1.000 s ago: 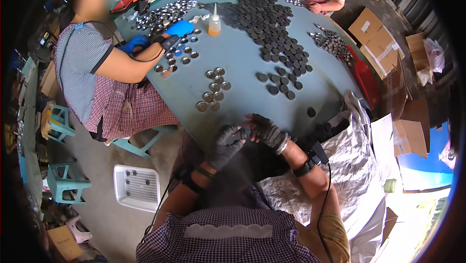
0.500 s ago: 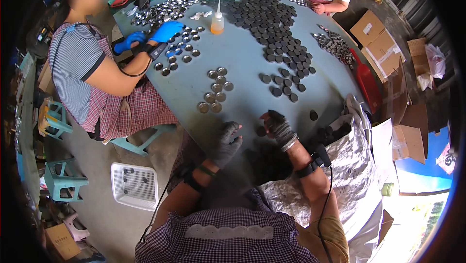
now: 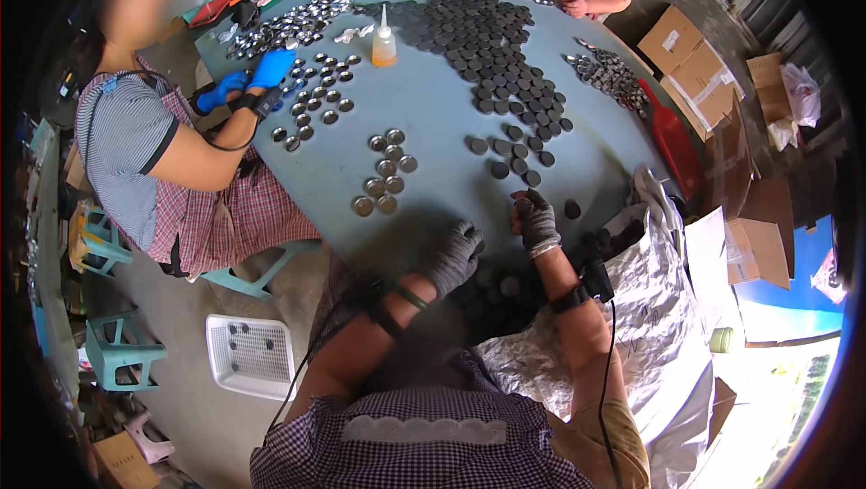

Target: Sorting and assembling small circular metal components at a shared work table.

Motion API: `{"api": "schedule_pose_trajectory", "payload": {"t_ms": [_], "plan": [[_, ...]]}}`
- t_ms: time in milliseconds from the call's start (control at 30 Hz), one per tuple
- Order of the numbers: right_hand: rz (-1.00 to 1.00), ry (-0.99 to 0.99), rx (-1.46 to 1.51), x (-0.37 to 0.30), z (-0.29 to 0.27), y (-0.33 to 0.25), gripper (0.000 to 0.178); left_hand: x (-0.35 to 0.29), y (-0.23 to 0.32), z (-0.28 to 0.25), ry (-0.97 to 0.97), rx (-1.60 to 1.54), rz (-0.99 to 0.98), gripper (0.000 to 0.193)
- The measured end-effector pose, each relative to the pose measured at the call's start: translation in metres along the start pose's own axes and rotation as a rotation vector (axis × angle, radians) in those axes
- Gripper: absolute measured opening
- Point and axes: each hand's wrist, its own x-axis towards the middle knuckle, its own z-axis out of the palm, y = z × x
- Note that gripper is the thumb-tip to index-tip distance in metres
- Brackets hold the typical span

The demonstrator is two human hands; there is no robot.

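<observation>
My left hand [image 3: 454,257], in a grey glove with bare fingertips, is closed at the table's near edge; whatever it may hold is hidden. Farther right, my right hand [image 3: 538,221] in a similar glove has its fingers pinched together low over the table. What sits in that pinch is too small to make out. Just beyond it lie several loose dark round discs [image 3: 519,165], and one single disc [image 3: 573,208] rests to its right. A small group of shiny metal cups [image 3: 386,167] lies beyond my left hand. More dark discs [image 3: 510,286] sit in shadow below my hands.
A big spread of dark discs [image 3: 492,47] covers the table's [image 3: 316,187] middle. A squeeze bottle [image 3: 384,45] with amber liquid stands beside it. At left, a blue-gloved co-worker [image 3: 271,69] handles metal cups; another person [image 3: 577,6] works opposite. A silvery sack [image 3: 622,309] hangs at right.
My left hand has moved right and its fingers have curled in. My right hand has shifted slightly right and forward; the disc formerly at its fingertips no longer shows on the table.
</observation>
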Motion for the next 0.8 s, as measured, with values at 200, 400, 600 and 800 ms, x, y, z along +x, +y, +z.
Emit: {"api": "schedule_pose_trajectory", "payload": {"t_ms": [200,400,600,800], "plan": [[-0.059,-0.136,-0.128,-0.013,0.013,-0.002,0.020,-0.007,-0.011,0.003,0.187,-0.305,0.042,0.030],[-0.223,-0.463,-0.351,-0.040,0.045,-0.010,0.019,-0.031,-0.009,-0.012,0.381,-0.686,-0.061,0.037],[0.046,-0.594,-0.284,-0.068,0.063,-0.035,0.023,-0.034,0.004,-0.044,0.464,-0.326,0.028,0.038],[0.198,-0.672,0.213,-0.081,0.065,-0.041,0.031,-0.039,0.002,-0.044,0.471,-0.595,0.061,0.049]]}}
